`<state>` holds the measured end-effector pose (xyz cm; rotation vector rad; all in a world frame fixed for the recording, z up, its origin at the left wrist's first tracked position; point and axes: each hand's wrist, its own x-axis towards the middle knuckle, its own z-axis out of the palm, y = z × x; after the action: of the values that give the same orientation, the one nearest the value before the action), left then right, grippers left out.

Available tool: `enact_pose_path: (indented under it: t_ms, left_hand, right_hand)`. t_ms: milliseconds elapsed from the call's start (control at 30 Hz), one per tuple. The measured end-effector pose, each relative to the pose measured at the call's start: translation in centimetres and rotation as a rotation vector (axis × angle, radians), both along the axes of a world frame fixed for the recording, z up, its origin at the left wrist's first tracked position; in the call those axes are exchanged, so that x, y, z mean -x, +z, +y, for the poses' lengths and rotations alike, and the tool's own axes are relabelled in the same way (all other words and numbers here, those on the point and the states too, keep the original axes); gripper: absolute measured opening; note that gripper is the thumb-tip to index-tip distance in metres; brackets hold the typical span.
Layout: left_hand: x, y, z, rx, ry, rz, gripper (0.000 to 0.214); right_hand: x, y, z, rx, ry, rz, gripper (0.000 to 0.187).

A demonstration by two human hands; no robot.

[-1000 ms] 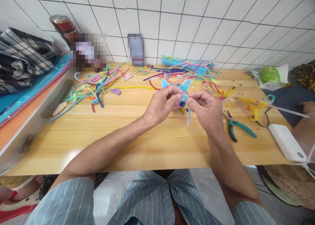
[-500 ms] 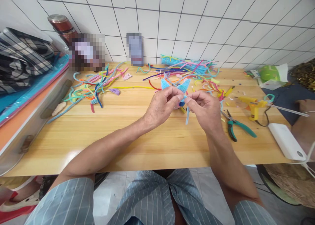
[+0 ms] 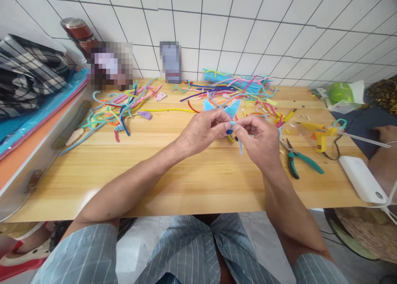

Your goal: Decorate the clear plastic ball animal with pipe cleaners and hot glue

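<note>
My left hand (image 3: 206, 131) and my right hand (image 3: 257, 137) meet over the middle of the table, thumbs and forefingers pinched close together. Between the fingertips runs a light blue pipe cleaner (image 3: 232, 123), and its loose end hangs below my right fingers. Just behind the hands sits a light blue fuzzy figure (image 3: 232, 108) with two pointed, ear-like pieces; my fingers cover most of it. A dark blue bit (image 3: 229, 131) shows under the fingertips, and something yellow peeks out lower down.
Loose coloured pipe cleaners (image 3: 124, 106) lie at the left, and a blue bundle (image 3: 235, 83) lies along the wall. On the right are green-handled pliers (image 3: 305, 162), a yellow glue gun (image 3: 319, 135) and a white power bank (image 3: 361, 178). Another person's hand (image 3: 386, 137) shows at the right edge.
The hanging end of the pipe cleaner has swung slightly right, and the piece between my fingertips now lies flatter. Both hands have barely shifted.
</note>
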<state>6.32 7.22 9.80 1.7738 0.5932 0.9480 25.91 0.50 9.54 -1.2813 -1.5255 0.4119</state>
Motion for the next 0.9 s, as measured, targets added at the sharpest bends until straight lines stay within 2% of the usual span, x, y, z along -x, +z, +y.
enact_pose_path:
  t_ms: [67,167,333,567,667,833,900]
  left_hand:
    - [0.0,0.0,0.0,-0.021,0.006,0.026,0.019]
    - [-0.1,-0.2,0.0,-0.004,0.018,-0.012,0.029]
    - [-0.5,-0.5,-0.3,0.094,0.042,-0.132,0.048]
    - [-1.8,-1.7,-1.2,0.243,0.075,-0.266,0.054]
    - [-1.5,-1.7,-0.9,0.187,0.028,-0.203,0.052]
    - [-0.3,-0.8,-0.1,-0.058,0.018,-0.025,0.022]
    - [-0.1,-0.7,-0.1,-0.094,0.041,-0.026,0.020]
  right_hand:
    - [0.0,0.0,-0.1,-0.009,-0.012,-0.040,0.025]
    - [0.0,0.1,-0.2,-0.012,-0.021,-0.053,0.024]
    - [0.1,0.1,-0.1,0.038,0.007,0.085,0.024]
    - [-0.1,0.1,0.3,0.070,0.042,0.186,0.020]
    - [-0.3,0.0,0.4,0.072,0.035,0.137,0.014]
    - [-0.5,0.0,0.1,-0.027,0.009,-0.105,0.008]
    - [-0.6,-0.1,-0.1,-0.032,0.015,-0.128,0.007]
